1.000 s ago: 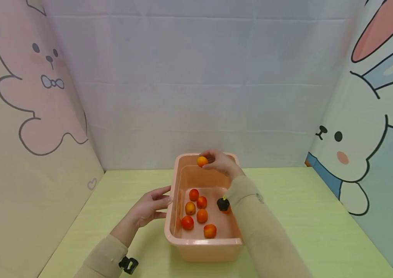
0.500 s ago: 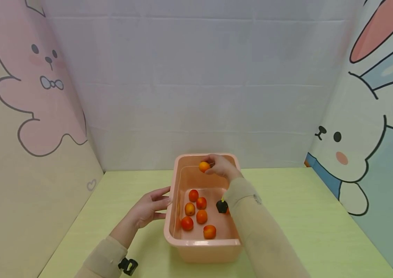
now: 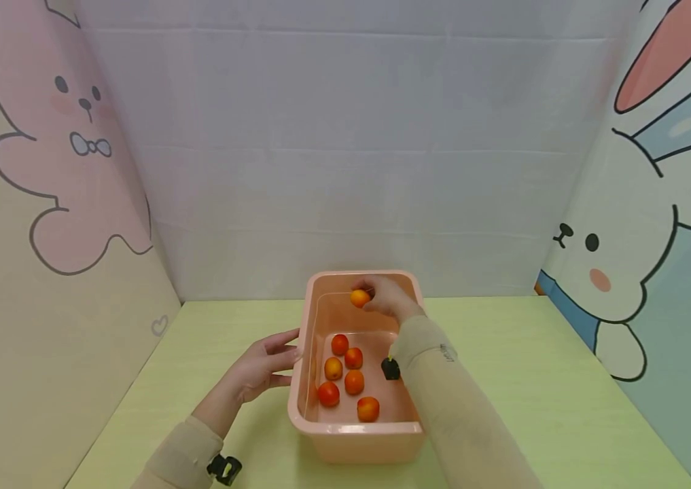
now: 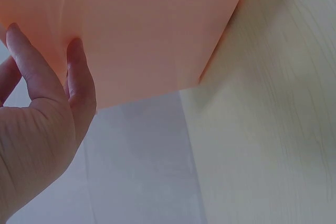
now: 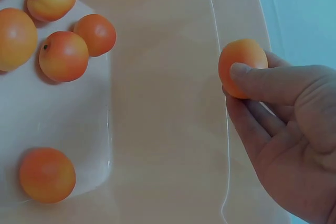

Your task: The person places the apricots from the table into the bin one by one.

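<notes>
A deep pink plastic tub [image 3: 360, 445] stands on the table, and several small red-orange fruits [image 3: 367, 409] lie on its floor. In the head view my right hand [image 3: 384, 297] is inside the tub's far end, pinching a small round orange fruit [image 3: 359, 298] between thumb and fingers. The right wrist view shows this orange fruit [image 5: 242, 61] held up at the tub wall, apart from the fruits [image 5: 64, 56] on the floor. My left hand [image 3: 262, 365] rests its extended fingers against the tub's left side; in the left wrist view two fingertips [image 4: 77, 48] overlap the outer wall.
Pale yellow-green table [image 3: 504, 367] runs to a white back sheet [image 3: 345, 149] close behind the tub. Cartoon-printed sheets flank both sides. A black wrist-camera mount [image 3: 224, 468] sits on the left sleeve, another [image 3: 391, 368] beneath the right one.
My right hand has lowered the pinched fruit from rim height a little down into the tub's far end. My left hand has stayed at the tub's side.
</notes>
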The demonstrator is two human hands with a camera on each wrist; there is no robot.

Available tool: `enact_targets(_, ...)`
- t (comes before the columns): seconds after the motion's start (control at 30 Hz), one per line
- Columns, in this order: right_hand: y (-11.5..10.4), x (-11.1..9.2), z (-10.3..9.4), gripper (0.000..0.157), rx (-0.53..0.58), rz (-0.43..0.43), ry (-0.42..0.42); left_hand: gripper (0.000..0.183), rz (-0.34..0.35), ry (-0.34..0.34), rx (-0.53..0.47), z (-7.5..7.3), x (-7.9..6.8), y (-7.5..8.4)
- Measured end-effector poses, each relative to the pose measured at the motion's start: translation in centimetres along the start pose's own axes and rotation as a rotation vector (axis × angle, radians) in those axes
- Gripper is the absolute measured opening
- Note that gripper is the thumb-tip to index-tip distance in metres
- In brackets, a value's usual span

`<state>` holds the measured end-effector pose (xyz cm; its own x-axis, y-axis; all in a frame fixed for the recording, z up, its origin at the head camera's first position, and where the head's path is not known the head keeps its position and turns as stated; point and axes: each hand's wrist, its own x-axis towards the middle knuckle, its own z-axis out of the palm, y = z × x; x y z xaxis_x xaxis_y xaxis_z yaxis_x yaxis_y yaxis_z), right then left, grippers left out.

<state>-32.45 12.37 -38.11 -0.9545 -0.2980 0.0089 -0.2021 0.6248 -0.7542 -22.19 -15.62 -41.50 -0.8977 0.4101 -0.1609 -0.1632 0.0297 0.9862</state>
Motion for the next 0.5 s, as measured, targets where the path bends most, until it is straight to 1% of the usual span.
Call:
enact_targets(0.1, 0.0, 0.0, 0.0, 0.042, -0.007, 0.012, -0.005, 0.070, -0.002, 0.005, 0.005, 0.0, 0.0, 0.1)
enact_targets(0.17, -0.1, -0.1, 0.0, 0.046, -0.024, 0.021, -0.011, 0.069, -0.004, 0.007, 0.007, 0.0, -0.1, 0.1)
enact_targets(0.3, -0.2, -0.1, -0.1, 0.054, -0.004, 0.033, -0.027, 0.069, -0.005, 0.008, 0.010, 0.0, 0.0, 0.1)
enact_targets(0.5, -0.9, -0.5, -1.0, 0.049, -0.009, -0.004, -0.039, 0.068, -0.002, 0.005, 0.012, 0.0, 0.0, 0.1)
